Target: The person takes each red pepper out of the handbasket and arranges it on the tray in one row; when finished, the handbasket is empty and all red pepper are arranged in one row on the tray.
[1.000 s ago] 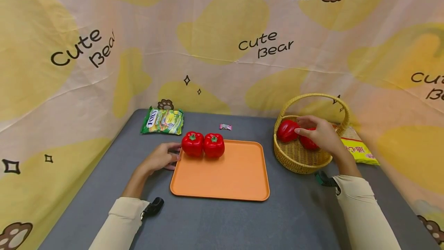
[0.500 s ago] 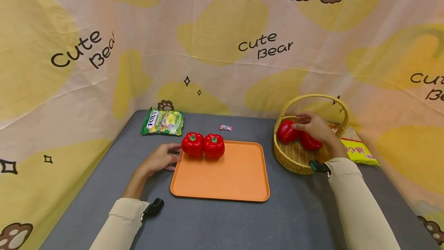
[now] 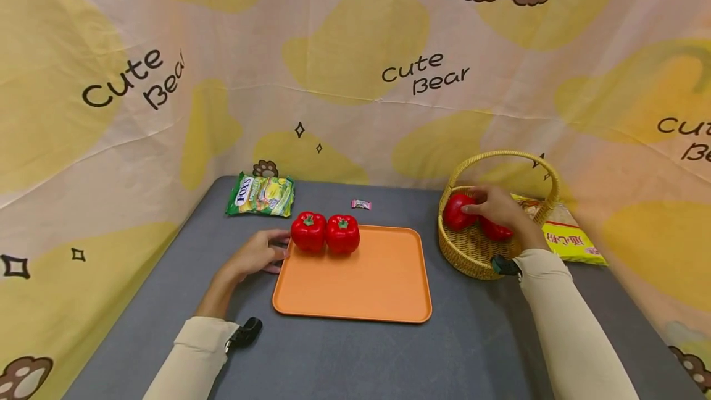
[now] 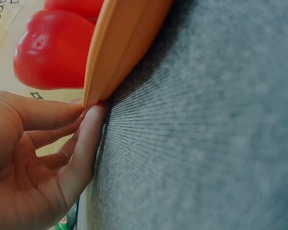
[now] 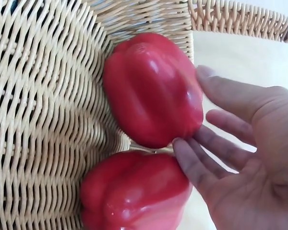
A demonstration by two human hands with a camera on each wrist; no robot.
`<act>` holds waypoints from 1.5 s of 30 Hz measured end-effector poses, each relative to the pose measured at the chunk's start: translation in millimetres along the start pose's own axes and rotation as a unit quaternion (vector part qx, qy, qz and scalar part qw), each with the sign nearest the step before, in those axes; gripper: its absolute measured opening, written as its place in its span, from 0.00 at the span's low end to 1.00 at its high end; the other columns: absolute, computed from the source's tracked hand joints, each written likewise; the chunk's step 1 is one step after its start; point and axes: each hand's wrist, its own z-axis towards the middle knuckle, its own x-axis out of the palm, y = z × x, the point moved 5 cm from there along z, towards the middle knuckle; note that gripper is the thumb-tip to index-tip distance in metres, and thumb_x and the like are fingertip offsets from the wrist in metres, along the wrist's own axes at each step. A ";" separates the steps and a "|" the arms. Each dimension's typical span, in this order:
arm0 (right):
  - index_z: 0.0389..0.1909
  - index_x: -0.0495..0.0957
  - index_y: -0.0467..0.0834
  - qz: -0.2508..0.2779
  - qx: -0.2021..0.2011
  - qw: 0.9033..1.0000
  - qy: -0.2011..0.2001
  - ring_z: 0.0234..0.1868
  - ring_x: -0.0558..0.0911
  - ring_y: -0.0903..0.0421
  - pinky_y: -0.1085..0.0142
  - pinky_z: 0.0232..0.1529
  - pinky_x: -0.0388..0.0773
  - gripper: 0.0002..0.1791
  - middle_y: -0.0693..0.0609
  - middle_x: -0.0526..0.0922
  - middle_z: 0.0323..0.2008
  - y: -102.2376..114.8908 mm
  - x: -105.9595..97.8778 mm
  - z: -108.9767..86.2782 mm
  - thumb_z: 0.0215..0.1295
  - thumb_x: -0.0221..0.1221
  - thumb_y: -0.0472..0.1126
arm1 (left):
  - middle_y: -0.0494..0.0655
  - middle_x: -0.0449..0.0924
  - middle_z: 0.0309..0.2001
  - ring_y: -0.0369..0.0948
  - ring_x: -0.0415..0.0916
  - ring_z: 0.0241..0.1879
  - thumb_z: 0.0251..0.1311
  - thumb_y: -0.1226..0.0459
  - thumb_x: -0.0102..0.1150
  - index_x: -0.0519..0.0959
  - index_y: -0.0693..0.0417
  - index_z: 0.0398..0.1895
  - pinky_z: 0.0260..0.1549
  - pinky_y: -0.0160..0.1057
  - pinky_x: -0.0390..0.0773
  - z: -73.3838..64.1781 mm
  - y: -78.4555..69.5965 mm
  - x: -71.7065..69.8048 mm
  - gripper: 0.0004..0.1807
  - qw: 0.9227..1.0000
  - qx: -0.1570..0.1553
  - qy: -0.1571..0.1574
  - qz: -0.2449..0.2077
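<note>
Two red bell peppers (image 3: pixel 342 234) stand side by side at the far left of an orange tray (image 3: pixel 355 283). My left hand (image 3: pixel 258 255) pinches the tray's left rim, thumb above and fingers below in the left wrist view. At right, a wicker basket (image 3: pixel 472 259) with a tall handle holds two more red bell peppers. My right hand (image 3: pixel 497 207) reaches into it and grips the left bell pepper (image 3: pixel 458 212) by one end, thumb on one side and fingers on the other. The second bell pepper (image 5: pixel 137 191) lies against it, partly under the hand in the head view.
A green candy bag (image 3: pixel 261 194) lies at the back left. One small wrapped candy (image 3: pixel 361 204) is behind the tray. A yellow and red snack bag (image 3: pixel 572 236) rests right of the basket, partly behind it. A printed cloth (image 3: pixel 344 91) hangs behind the grey table (image 3: pixel 355 363).
My right hand has moved left inside the basket, from over the right bell pepper to the left one, which has turned slightly. The left hand and tray have stayed put.
</note>
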 end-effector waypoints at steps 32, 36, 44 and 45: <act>0.75 0.61 0.28 0.041 -0.001 0.999 0.032 0.72 0.71 0.29 0.35 0.73 0.67 0.46 0.28 0.71 0.71 13.7 6.1 -9.4 0.65 0.74 0.42 | 0.72 0.71 0.71 0.53 0.84 0.55 0.72 0.71 0.55 0.65 0.72 0.77 0.42 0.47 0.91 -3.6 -1.7 0.4 0.31 1.000 0.012 0.004 -0.004; 0.77 0.63 0.33 0.025 -0.004 0.999 0.030 0.71 0.72 0.29 0.33 0.71 0.68 0.45 0.28 0.73 0.70 19.0 0.8 -17.5 0.65 0.74 0.44 | 0.73 0.70 0.71 0.54 0.84 0.56 0.72 0.71 0.55 0.64 0.73 0.76 0.42 0.47 0.91 -5.9 -2.9 1.0 0.32 1.000 0.017 0.008 -0.007; 0.78 0.63 0.36 0.013 -0.005 1.000 0.018 0.68 0.74 0.29 0.33 0.69 0.70 0.47 0.28 0.74 0.69 24.6 -7.5 -34.6 0.64 0.74 0.47 | 0.72 0.70 0.71 0.54 0.84 0.57 0.72 0.70 0.55 0.64 0.73 0.77 0.42 0.47 0.91 -5.2 -2.7 0.6 0.32 1.000 0.017 0.007 -0.008; 0.79 0.63 0.36 0.015 -0.006 1.000 0.017 0.69 0.73 0.29 0.33 0.69 0.69 0.47 0.28 0.73 0.70 25.4 -8.0 -36.9 0.65 0.74 0.47 | 0.72 0.70 0.71 0.54 0.84 0.56 0.72 0.70 0.55 0.64 0.72 0.77 0.42 0.47 0.91 -4.8 -2.5 0.5 0.32 1.000 0.015 0.006 -0.008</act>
